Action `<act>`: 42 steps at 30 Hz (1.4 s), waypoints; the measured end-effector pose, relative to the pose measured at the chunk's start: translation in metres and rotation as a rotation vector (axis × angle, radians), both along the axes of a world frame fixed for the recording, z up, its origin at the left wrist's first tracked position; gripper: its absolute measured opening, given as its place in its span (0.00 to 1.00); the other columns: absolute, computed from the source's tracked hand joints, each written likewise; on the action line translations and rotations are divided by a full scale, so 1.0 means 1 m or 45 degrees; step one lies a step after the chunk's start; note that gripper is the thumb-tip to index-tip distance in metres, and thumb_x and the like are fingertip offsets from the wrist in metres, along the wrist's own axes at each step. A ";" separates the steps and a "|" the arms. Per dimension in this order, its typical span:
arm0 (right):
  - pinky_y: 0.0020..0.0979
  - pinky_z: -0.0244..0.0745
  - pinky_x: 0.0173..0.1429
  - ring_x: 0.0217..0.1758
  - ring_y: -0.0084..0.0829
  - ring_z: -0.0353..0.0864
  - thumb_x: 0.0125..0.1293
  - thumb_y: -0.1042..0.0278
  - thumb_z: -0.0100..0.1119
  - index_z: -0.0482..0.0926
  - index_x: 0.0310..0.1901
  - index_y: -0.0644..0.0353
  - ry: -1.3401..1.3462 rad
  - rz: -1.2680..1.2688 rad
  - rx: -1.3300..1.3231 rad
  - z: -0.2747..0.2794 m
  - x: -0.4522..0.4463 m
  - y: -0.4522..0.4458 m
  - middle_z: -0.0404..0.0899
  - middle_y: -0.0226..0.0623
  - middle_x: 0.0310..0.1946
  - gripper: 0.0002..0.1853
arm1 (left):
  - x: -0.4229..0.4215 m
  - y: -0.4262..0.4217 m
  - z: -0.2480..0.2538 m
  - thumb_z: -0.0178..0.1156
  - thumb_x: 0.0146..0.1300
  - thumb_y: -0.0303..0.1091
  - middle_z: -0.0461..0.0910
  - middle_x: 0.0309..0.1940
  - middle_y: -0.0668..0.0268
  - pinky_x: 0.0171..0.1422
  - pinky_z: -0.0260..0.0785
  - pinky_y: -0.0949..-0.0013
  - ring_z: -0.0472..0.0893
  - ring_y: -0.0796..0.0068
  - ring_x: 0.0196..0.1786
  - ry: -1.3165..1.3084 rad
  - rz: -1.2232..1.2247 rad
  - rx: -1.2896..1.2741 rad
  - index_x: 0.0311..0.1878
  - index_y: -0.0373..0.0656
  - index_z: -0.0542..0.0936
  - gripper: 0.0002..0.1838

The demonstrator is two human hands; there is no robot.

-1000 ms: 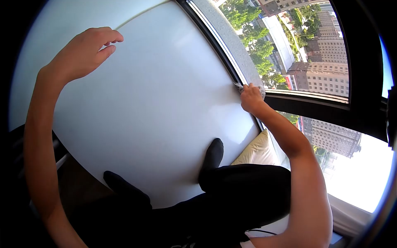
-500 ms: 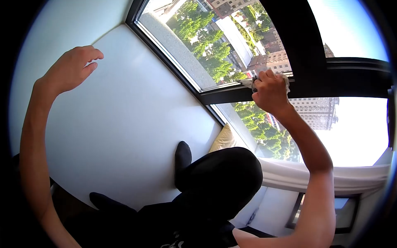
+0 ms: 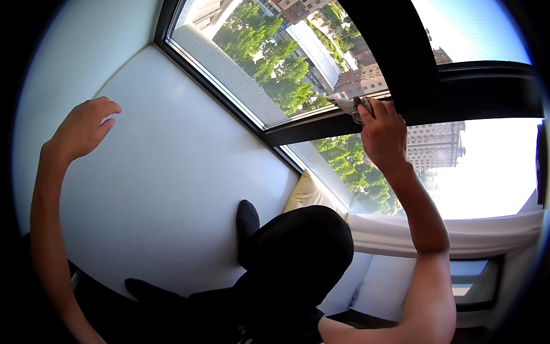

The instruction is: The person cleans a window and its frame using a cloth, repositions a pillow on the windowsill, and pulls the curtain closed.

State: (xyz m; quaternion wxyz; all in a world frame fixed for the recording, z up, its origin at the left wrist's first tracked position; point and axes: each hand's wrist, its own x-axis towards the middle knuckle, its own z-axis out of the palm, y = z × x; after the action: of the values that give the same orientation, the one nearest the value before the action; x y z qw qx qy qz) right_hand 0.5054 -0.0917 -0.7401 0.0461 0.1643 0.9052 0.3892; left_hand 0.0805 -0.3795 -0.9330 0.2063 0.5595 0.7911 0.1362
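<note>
A crumpled grey cloth (image 3: 347, 105) is gripped in my right hand (image 3: 382, 129), with its pointed end sticking out to the left of my fingers. That hand is at the dark window frame (image 3: 421, 74), where the upright bar meets the crossbar. My left hand (image 3: 84, 127) hangs over the left part of the pale sill (image 3: 154, 166), its fingers loosely curved, thumb apart, nothing in it. Whether the cloth touches the frame or the glass cannot be told.
A cream cushion (image 3: 309, 194) lies in the corner by the window. My black-socked foot (image 3: 247, 221) and bent knee (image 3: 321, 241) are on the sill. A white curtain (image 3: 384, 232) is bunched at the right. Trees and buildings show through the glass.
My right hand has moved with the cloth from the sill-side track up to the upright frame. The view has turned toward the window; my left hand appears lower and further left.
</note>
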 end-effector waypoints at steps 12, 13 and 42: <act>0.39 0.79 0.52 0.56 0.37 0.79 0.60 0.74 0.62 0.84 0.50 0.55 0.034 0.076 -0.131 -0.029 -0.001 0.016 0.80 0.35 0.51 0.15 | 0.014 0.006 0.031 0.57 0.71 0.26 0.83 0.54 0.57 0.65 0.75 0.62 0.83 0.58 0.55 0.005 -0.041 0.015 0.57 0.38 0.82 0.13; 0.41 0.80 0.55 0.57 0.39 0.80 0.60 0.75 0.62 0.84 0.51 0.55 0.041 0.080 -0.247 -0.035 -0.005 0.017 0.81 0.36 0.51 0.16 | 0.013 0.002 0.033 0.58 0.71 0.26 0.83 0.54 0.58 0.64 0.75 0.62 0.83 0.59 0.55 0.010 -0.045 -0.026 0.57 0.38 0.82 0.14; 0.56 0.54 0.79 0.69 0.34 0.72 0.64 0.71 0.63 0.85 0.45 0.54 0.225 0.832 -0.064 -0.082 -0.243 0.067 0.78 0.34 0.59 0.09 | -0.012 -0.004 0.000 0.52 0.74 0.34 0.80 0.57 0.61 0.63 0.73 0.58 0.79 0.59 0.59 -0.035 -0.059 -0.303 0.61 0.46 0.79 0.16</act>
State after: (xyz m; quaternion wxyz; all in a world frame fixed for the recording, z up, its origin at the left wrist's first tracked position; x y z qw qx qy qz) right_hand 0.2624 -0.0248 -0.8216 -0.1558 -0.1027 0.9198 0.3452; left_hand 0.0686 -0.3831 -0.9329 0.2851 0.5473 0.7856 0.0440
